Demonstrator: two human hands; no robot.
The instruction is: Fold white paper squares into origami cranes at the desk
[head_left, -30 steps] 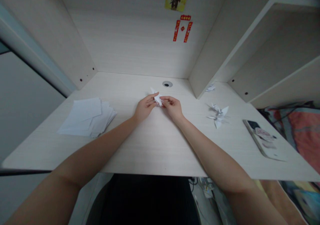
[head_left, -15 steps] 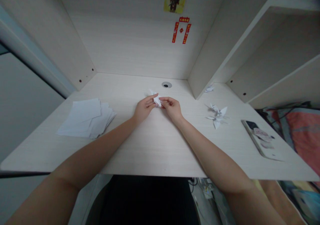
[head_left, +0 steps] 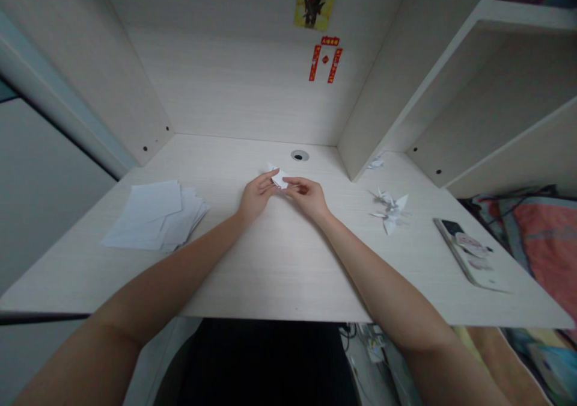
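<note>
Between my two hands is a small piece of folded white paper (head_left: 280, 179), held just above the desk. My left hand (head_left: 256, 196) pinches its left side between thumb and fingers. On the other side, my right hand (head_left: 309, 196) grips the right edge with thumb and forefinger. Part of the folded paper is hidden behind the fingers. Just beyond my left fingertips a pale paper point shows; I cannot tell whether it belongs to the same piece. Several folded paper cranes (head_left: 391, 210) lie in a cluster to the right of my right hand.
A loose stack of white paper sheets (head_left: 148, 213) lies on the left of the desk (head_left: 261, 273). At the right is a phone (head_left: 471, 255). An upright partition (head_left: 378, 87) meets the desk near another bit of folded paper (head_left: 375, 162). A cable hole (head_left: 300, 155) sits at the back.
The folded paper has turned between my fingers and now shows a flatter, wider face. Both hands have shifted very slightly to the left, and the view has tilted a little.
</note>
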